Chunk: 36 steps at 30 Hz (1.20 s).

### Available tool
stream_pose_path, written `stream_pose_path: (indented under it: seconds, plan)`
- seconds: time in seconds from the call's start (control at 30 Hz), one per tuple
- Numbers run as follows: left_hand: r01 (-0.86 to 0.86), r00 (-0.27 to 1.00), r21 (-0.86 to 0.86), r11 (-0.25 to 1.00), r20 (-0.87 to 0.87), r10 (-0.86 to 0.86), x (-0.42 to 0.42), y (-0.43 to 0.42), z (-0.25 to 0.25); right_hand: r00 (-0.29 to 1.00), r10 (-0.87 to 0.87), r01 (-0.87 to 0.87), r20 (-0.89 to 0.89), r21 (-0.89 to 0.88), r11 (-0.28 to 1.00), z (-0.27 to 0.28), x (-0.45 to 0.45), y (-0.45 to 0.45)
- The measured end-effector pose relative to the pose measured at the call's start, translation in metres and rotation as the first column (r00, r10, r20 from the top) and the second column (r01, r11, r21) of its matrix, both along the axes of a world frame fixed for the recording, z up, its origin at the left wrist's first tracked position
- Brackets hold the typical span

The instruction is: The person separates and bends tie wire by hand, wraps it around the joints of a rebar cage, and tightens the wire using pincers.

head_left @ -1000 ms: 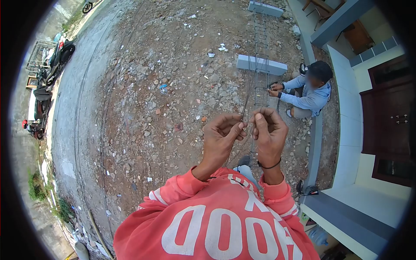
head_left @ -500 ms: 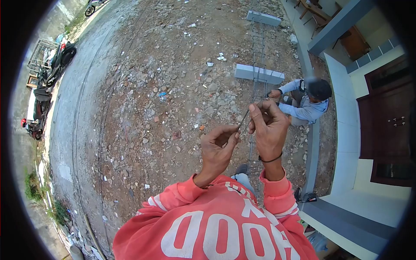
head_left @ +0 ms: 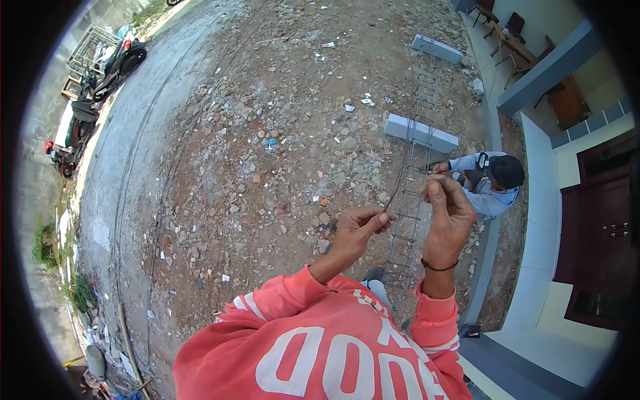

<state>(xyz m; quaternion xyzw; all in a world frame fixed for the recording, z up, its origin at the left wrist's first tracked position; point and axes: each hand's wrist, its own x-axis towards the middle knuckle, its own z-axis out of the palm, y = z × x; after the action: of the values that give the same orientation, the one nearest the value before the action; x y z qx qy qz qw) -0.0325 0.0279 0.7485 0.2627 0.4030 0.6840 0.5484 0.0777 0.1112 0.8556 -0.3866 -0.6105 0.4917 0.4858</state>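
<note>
Thin dark wires (head_left: 395, 193) rise from the pinched thumb and fingers of my left hand (head_left: 362, 230). To the right and slightly higher, my right hand (head_left: 451, 213) is closed, thumb against fingertips; whatever it pinches is too small to make out. A long steel rebar frame (head_left: 406, 238) with cross ties runs beneath and beyond my hands. It rests across a pale block (head_left: 421, 133) and a farther pale block (head_left: 437, 49). Both hands are raised in front of my red sweatshirt, above the ground.
A co-worker (head_left: 490, 180) in a light blue top and dark cap crouches right of the frame. Rubble covers the ground (head_left: 267, 200). Motorbikes (head_left: 80, 120) stand at the left; a grey pillar (head_left: 547, 67), chairs and a dark door (head_left: 593, 230) are at the right.
My hands have moved farther apart, the right one away to the right. The view has shifted, so the blocks and co-worker appear lower and farther right.
</note>
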Motion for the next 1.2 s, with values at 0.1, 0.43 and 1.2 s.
stream_pose_path:
  seconds: [0.1, 0.43, 1.2]
  plan:
    - [-0.041, 0.996, -0.007, 0.999, -0.078, 0.04, 0.003, 0.001, -0.019, 0.993, -0.083, 0.085, -0.085, 0.018, 0.996, 0.011, 0.008, 0.007]
    - [-0.27, 0.905, -0.171, 0.948, -0.38, 0.19, -0.029, -0.001, -0.109, 0.71, 0.191, -0.162, -0.678, 0.108, 0.981, 0.111, 0.093, 0.005]
    - [-0.651, -0.04, -0.059, 0.756, -0.993, -0.112, -0.131, 0.052, -0.247, 0.905, 0.09, -0.198, -0.417, -0.224, 0.954, 0.07, 0.063, -0.044]
